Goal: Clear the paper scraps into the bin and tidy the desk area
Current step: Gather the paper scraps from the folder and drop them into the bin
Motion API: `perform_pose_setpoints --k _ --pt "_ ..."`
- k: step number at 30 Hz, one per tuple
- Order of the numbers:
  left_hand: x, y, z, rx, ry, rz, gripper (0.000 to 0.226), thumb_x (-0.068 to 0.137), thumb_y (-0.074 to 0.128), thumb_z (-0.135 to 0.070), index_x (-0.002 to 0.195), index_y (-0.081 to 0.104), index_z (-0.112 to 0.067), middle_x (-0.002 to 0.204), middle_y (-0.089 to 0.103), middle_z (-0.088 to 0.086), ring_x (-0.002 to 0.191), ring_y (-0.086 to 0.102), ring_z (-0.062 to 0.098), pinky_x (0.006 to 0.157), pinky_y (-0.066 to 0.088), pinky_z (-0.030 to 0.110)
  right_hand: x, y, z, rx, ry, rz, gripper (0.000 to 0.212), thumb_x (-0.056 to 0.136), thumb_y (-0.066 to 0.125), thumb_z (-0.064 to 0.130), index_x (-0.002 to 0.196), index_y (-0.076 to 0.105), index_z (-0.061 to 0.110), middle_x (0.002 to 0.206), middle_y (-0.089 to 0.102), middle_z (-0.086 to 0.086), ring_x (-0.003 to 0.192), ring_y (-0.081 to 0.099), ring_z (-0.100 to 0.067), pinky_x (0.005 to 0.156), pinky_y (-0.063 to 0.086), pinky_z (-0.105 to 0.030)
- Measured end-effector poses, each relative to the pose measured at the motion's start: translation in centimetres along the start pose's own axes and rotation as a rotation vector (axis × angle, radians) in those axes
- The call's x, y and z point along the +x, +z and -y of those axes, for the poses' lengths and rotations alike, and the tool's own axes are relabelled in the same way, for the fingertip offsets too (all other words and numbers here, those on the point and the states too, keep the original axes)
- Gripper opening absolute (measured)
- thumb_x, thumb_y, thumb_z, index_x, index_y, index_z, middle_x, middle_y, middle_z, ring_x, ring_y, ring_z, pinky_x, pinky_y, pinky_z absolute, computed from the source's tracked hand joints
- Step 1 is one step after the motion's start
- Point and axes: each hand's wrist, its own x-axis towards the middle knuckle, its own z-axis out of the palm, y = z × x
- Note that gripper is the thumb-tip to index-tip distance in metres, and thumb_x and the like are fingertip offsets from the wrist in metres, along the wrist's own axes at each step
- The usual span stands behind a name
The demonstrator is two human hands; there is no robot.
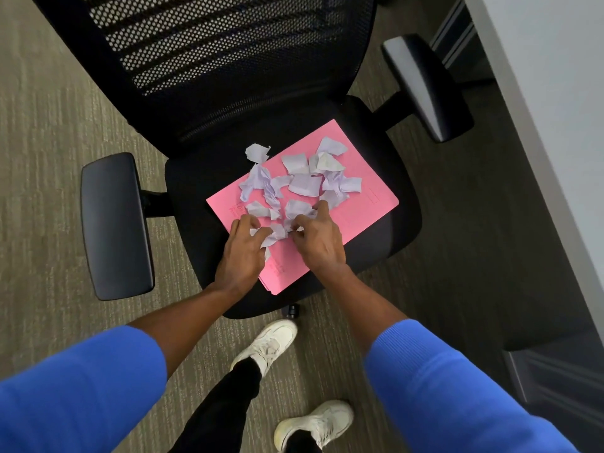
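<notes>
Several crumpled white paper scraps (pixel 302 181) lie scattered on a pink folder (pixel 362 210), which rests on the seat of a black office chair (pixel 376 250). One scrap (pixel 258 152) sits just off the folder's far edge, on the seat. My left hand (pixel 242 253) and my right hand (pixel 318 238) are side by side at the folder's near part, fingers curled around the nearest scraps (pixel 277 232) and pinching them between both hands. No bin is in view.
The chair has a mesh back (pixel 209 50) and two armrests, left (pixel 114 223) and right (pixel 425 83). A white desk edge (pixel 549 103) runs along the right. Carpet (pixel 49 125) surrounds the chair. My white shoes (pixel 271 344) stand below the seat's front.
</notes>
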Motion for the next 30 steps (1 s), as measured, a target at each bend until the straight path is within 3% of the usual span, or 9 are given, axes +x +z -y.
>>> perform_pose_setpoints --k 5,11,17,23,30 --pt "0.0 -0.7 -0.2 -0.028 0.005 -0.027 0.042 0.082 0.067 0.015 0.121 0.075 0.001 0.121 0.059 0.017 0.113 0.059 0.034 0.088 0.059 0.042 -1.2 -0.4 -0.7 0.084 0.028 -0.008 0.015 0.097 0.071 0.019 0.107 0.077 0.010 0.130 0.055 -0.013 0.100 0.069 -0.036 0.081 0.062 -0.041" --pt "-0.6 -1.4 -0.7 -0.092 -0.055 -0.066 0.036 0.089 0.070 0.009 0.124 0.075 0.002 0.122 0.060 0.014 0.117 0.057 0.029 0.092 0.043 0.024 -2.8 -1.2 -0.9 0.202 0.116 -0.096 0.019 0.096 0.075 0.020 0.112 0.079 0.011 0.138 0.052 -0.011 0.107 0.071 -0.033 0.093 0.064 -0.046" --pt "-1.5 -2.6 -2.4 -0.152 -0.044 -0.098 0.038 0.089 0.071 0.009 0.126 0.074 -0.001 0.121 0.059 0.012 0.117 0.058 0.028 0.092 0.045 0.027 -5.7 -2.6 -1.5 0.278 0.226 -0.183 0.015 0.093 0.078 0.019 0.107 0.080 0.014 0.131 0.053 -0.007 0.096 0.070 -0.023 0.086 0.065 -0.036" --pt "-3.7 -1.7 -6.4 -0.150 0.073 -0.027 0.031 0.088 0.074 0.009 0.118 0.078 -0.002 0.119 0.061 0.013 0.114 0.059 0.029 0.085 0.048 0.029 -12.4 -3.5 -4.1 0.331 0.397 -0.226 0.014 0.091 0.078 0.024 0.104 0.082 0.024 0.121 0.052 0.001 0.093 0.061 -0.012 0.084 0.052 -0.024" --pt "-7.6 3.0 -13.8 -0.161 0.235 0.131 0.029 0.083 0.071 0.009 0.110 0.079 0.000 0.110 0.064 0.018 0.104 0.060 0.037 0.083 0.052 0.044 -22.4 -4.3 -10.1 0.358 0.597 -0.274 0.014 0.088 0.082 0.021 0.101 0.083 0.025 0.117 0.053 -0.001 0.103 0.068 -0.022 0.093 0.057 -0.034"
